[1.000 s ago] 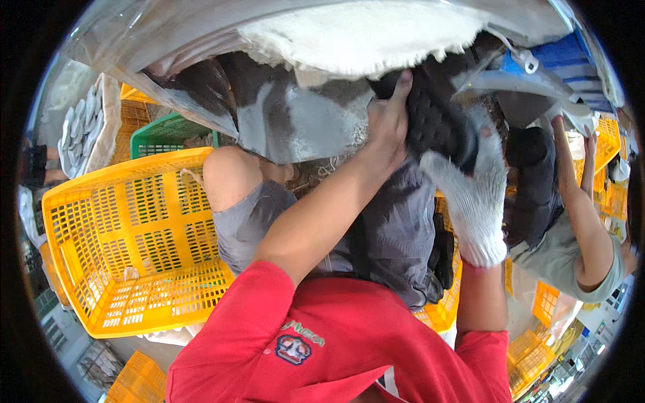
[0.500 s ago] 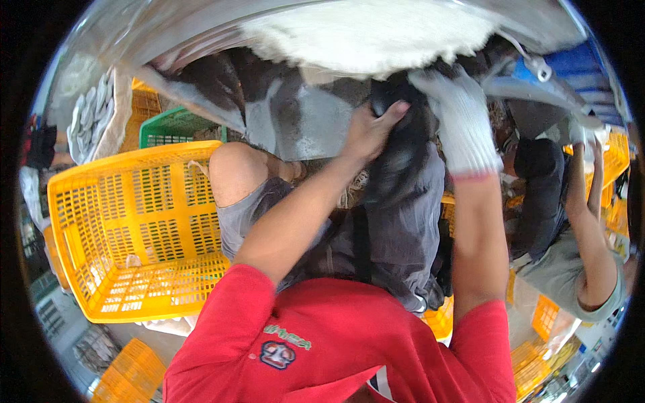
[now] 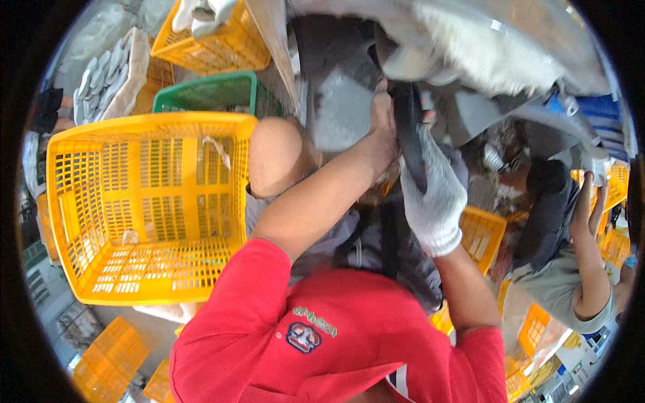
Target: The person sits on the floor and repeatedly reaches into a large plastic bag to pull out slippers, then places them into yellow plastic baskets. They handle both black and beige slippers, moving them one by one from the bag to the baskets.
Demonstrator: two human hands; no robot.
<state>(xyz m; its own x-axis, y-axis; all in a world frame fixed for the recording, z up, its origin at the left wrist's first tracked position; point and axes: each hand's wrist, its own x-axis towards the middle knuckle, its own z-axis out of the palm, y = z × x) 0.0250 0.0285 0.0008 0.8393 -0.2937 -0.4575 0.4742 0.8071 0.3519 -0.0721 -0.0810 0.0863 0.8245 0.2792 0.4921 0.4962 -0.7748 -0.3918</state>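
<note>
A long, narrow black piece, perhaps a shoe sole, stands nearly upright between my two hands in front of me. My bare left hand grips its left side near the upper end. My right hand, in a white knit glove, is closed around its lower right side, with bare fingertips showing past the glove. Just beyond the piece's upper end is a large white fluffy roll, like a buffing wheel; whether they touch I cannot tell.
A big yellow crate stands at my left, with a green crate behind it. Farther back are white sole-shaped pieces and another yellow crate. At the right, a co-worker's arm reaches forward.
My view has turned, so the fluffy roll sits farther right. Both hands have drawn the black piece back from under the roll, and my right hand has moved lower along it.
</note>
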